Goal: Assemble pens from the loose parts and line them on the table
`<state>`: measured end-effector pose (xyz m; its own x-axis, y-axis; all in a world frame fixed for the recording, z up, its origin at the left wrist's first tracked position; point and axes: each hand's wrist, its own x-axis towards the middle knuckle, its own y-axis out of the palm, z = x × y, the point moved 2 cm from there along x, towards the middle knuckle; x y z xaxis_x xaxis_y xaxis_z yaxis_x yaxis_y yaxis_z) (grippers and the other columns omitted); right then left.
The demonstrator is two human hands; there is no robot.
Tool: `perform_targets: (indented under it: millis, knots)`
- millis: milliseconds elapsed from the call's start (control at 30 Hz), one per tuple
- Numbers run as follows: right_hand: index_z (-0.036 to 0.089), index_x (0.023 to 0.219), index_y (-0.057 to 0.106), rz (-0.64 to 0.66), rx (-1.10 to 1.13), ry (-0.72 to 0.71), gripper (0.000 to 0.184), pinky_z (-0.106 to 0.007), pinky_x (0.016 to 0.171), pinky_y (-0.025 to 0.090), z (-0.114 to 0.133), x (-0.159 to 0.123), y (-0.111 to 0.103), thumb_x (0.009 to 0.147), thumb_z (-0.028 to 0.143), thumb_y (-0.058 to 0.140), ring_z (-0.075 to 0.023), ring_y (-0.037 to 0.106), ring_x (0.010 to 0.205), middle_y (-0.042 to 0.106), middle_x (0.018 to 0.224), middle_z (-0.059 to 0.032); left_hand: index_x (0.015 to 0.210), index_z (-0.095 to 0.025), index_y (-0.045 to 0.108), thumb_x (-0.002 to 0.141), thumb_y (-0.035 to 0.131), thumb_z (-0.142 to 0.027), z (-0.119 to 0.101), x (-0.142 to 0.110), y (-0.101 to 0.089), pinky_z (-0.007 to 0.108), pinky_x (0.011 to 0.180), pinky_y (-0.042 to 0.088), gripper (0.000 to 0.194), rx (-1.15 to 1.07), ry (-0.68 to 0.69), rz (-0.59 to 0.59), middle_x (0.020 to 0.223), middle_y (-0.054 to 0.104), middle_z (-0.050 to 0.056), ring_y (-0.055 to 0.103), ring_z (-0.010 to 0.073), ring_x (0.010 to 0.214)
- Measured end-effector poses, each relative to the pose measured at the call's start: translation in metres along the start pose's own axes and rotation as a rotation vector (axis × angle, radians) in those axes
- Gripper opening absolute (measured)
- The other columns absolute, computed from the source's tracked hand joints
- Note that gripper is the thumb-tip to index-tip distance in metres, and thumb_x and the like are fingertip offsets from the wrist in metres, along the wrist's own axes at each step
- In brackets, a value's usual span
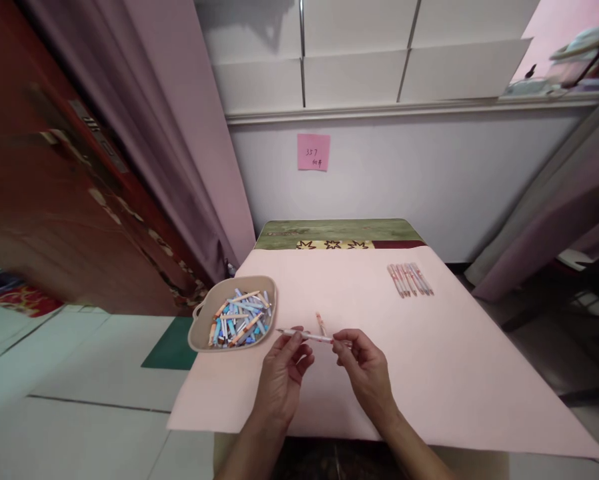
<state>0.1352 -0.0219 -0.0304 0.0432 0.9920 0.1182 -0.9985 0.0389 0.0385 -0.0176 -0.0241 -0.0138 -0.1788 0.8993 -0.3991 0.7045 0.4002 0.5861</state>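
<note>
One left hand (282, 373) and one right hand (367, 370) are seen, with one held pen (313, 337). One short patterned piece (320, 323), one basket (203, 319), one table (339, 230) and one pink note (313, 152) are counted. Dozens of pen-like pieces (242, 317) are heaped, too jumbled for a count; several lined-up pens (410, 280) cannot be numbered exactly.

Pink-covered table (459, 373) with basket (197, 337), pens (411, 280), patterned piece (320, 323)
</note>
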Motion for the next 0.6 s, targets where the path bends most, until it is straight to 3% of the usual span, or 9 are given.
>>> perform_targets:
  millis: [233, 467, 533, 600]
  knots:
    - [0.020, 0.105, 0.062, 0.006, -0.133, -0.144, 0.024, -0.029, 0.075, 0.054, -0.0042, -0.0028, 0.0018, 0.085, 0.032, 0.063, -0.0183, 0.067, 0.081, 0.070, 0.091, -0.0057, 0.084, -0.013, 0.066, 0.067, 0.079, -0.017, 0.0041, 0.0006, 0.0024, 0.025, 0.063, 0.058, 0.022, -0.022, 0.033, -0.064, 0.080, 0.071, 0.006, 0.068, 0.0151, 0.070]
    - [0.019, 0.090, 0.063, 0.065, -0.248, -0.091, 0.024, -0.021, 0.055, 0.050, -0.0013, -0.0005, -0.0026, 0.094, 0.037, 0.047, -0.0131, 0.063, 0.057, 0.066, 0.066, -0.0007, 0.089, -0.013, 0.066, 0.069, 0.078, -0.023, 0.0061, 0.0028, 0.0045, 0.027, 0.071, 0.058, 0.026, 0.041, 0.075, 0.011, 0.088, 0.072, 0.007, 0.068, 0.0158, 0.077]
    - [0.019, 0.100, 0.062, 0.054, -0.286, -0.117, 0.023, -0.022, 0.055, 0.050, -0.0017, 0.0004, -0.0034, 0.091, 0.038, 0.053, -0.0130, 0.061, 0.056, 0.064, 0.066, 0.0003, 0.088, -0.013, 0.065, 0.069, 0.079, -0.024, 0.0063, 0.0043, 0.0039, 0.027, 0.070, 0.057, 0.026, 0.048, 0.084, 0.008, 0.086, 0.072, 0.007, 0.068, 0.0155, 0.076]
    - [0.019, 0.114, 0.055, 0.000, -0.329, -0.185, 0.036, -0.023, 0.060, 0.051, -0.0015, 0.0008, -0.0042, 0.084, 0.036, 0.063, -0.0134, 0.061, 0.061, 0.065, 0.074, -0.0001, 0.086, -0.013, 0.065, 0.068, 0.079, -0.024, 0.0055, 0.0062, 0.0031, 0.027, 0.070, 0.057, 0.025, 0.044, 0.096, -0.001, 0.083, 0.072, 0.006, 0.068, 0.0147, 0.074]
